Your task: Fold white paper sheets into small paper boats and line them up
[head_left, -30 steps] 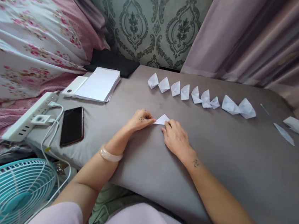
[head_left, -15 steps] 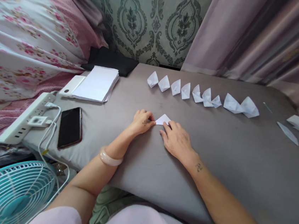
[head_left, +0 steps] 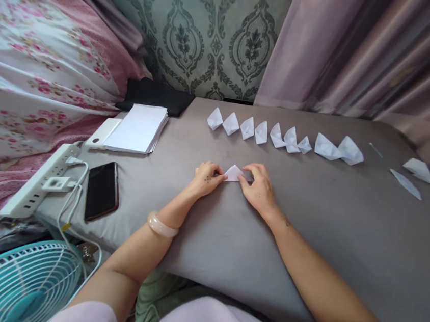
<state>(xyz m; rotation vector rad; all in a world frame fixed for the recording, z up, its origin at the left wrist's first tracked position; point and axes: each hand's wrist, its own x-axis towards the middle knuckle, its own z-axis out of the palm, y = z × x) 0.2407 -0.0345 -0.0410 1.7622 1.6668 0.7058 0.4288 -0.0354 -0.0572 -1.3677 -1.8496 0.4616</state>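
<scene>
A small folded white paper (head_left: 233, 174), roughly a triangle with its peak away from me, lies on the grey cloth surface. My left hand (head_left: 208, 177) pinches its left corner, fingers curled together. On the other side, my right hand (head_left: 259, 186) grips the right part between thumb and fingers, and those fingertips partly cover that corner. Beyond both hands runs a row of several folded paper boats (head_left: 261, 132), one of them clearly smaller than the others.
A stack of white paper (head_left: 137, 128) rests partly on a white device (head_left: 102, 133) at left. Nearer are a phone (head_left: 101, 191), a power strip (head_left: 39, 181) with cables and a blue fan (head_left: 21, 284). Folded paper pieces (head_left: 421, 170) lie at far right.
My right hand has gone from lying flatter over the paper to holding its right part between thumb and fingers. The left hand keeps its corner. The whole view has shifted slightly.
</scene>
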